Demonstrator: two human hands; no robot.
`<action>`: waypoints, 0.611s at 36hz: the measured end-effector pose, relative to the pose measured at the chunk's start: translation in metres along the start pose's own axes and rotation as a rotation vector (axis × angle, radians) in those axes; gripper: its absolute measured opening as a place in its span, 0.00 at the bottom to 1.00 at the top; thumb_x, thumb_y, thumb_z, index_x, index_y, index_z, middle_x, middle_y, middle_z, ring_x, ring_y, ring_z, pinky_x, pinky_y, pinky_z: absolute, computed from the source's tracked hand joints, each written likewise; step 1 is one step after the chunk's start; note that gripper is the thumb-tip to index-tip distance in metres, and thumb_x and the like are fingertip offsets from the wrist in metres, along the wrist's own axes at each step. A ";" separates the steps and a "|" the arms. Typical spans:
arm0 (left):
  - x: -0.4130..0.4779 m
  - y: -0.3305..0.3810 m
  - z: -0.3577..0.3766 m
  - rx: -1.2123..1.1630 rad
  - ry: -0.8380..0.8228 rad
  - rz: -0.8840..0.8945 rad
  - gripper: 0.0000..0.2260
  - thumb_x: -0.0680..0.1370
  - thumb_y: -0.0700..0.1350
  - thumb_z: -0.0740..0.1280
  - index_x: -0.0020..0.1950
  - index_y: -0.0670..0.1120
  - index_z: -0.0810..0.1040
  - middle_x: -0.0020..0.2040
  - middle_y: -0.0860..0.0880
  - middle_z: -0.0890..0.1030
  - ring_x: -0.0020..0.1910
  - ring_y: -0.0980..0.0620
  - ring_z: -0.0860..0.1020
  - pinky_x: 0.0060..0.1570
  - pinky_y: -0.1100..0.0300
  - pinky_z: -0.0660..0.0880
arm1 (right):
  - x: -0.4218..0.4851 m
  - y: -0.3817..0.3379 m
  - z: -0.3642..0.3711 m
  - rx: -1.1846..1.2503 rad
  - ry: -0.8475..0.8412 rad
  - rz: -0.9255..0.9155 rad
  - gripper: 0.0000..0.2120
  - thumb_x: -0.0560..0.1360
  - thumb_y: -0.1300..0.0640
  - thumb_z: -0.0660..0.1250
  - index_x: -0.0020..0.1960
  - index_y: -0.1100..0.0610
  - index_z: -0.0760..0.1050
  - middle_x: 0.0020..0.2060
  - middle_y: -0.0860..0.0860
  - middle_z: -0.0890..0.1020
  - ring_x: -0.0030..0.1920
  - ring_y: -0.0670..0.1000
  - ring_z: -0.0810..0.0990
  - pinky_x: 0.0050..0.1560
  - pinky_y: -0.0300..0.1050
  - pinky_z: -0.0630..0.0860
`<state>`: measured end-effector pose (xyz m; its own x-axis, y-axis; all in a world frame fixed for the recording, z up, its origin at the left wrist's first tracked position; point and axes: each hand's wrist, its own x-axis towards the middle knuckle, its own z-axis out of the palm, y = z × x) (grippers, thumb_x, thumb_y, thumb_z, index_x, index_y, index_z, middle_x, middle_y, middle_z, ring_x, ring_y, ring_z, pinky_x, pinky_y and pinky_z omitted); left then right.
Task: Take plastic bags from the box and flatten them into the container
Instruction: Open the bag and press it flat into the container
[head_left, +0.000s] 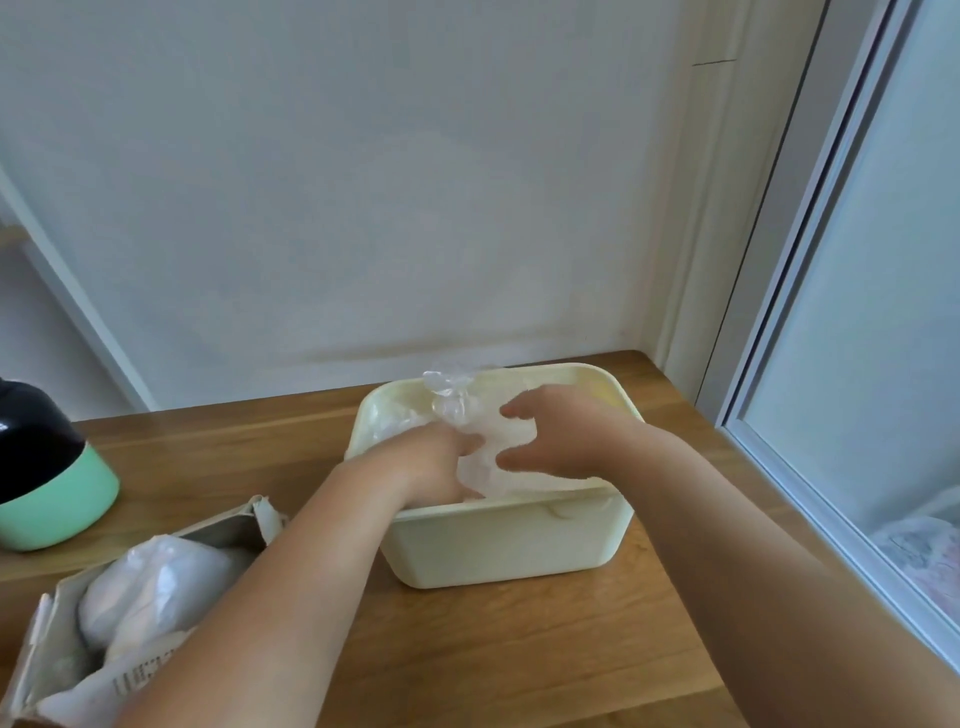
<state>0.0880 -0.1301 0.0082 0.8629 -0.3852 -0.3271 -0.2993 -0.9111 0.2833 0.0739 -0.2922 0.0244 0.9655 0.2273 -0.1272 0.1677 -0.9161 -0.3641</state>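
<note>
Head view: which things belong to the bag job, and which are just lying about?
Job: container; bag in it, under both hands; box; boxed bags; left hand; right hand.
Lying about: green-and-black pot, at the left on the table.

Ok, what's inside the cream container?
In the container, clear plastic bags with the left hand and right hand pressing on them; one crumpled end pokes above the far rim. Anything under the bags and hands is covered.
</note>
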 end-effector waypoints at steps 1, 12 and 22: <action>0.001 -0.001 0.001 -0.007 -0.005 0.009 0.20 0.80 0.47 0.64 0.72 0.55 0.68 0.67 0.54 0.73 0.63 0.52 0.73 0.57 0.62 0.68 | 0.003 0.001 0.003 -0.019 -0.096 0.029 0.31 0.74 0.49 0.68 0.74 0.52 0.62 0.72 0.47 0.67 0.71 0.50 0.64 0.67 0.42 0.62; 0.011 0.000 0.001 0.071 -0.219 -0.079 0.28 0.82 0.54 0.60 0.79 0.54 0.54 0.78 0.52 0.60 0.75 0.49 0.61 0.71 0.56 0.61 | 0.023 0.012 0.015 -0.133 -0.359 0.149 0.34 0.76 0.53 0.66 0.77 0.55 0.54 0.75 0.52 0.61 0.73 0.55 0.61 0.71 0.49 0.61; -0.036 -0.016 -0.018 -0.367 0.453 0.050 0.12 0.79 0.52 0.66 0.60 0.53 0.80 0.54 0.60 0.80 0.55 0.60 0.77 0.51 0.68 0.68 | -0.009 -0.010 -0.007 0.072 0.184 0.070 0.25 0.76 0.53 0.64 0.72 0.50 0.66 0.66 0.46 0.74 0.64 0.48 0.73 0.57 0.37 0.66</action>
<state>0.0693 -0.0989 0.0311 0.9636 -0.2518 0.0897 -0.2531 -0.7518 0.6089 0.0646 -0.2871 0.0362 0.9955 0.0936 0.0137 0.0905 -0.9003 -0.4258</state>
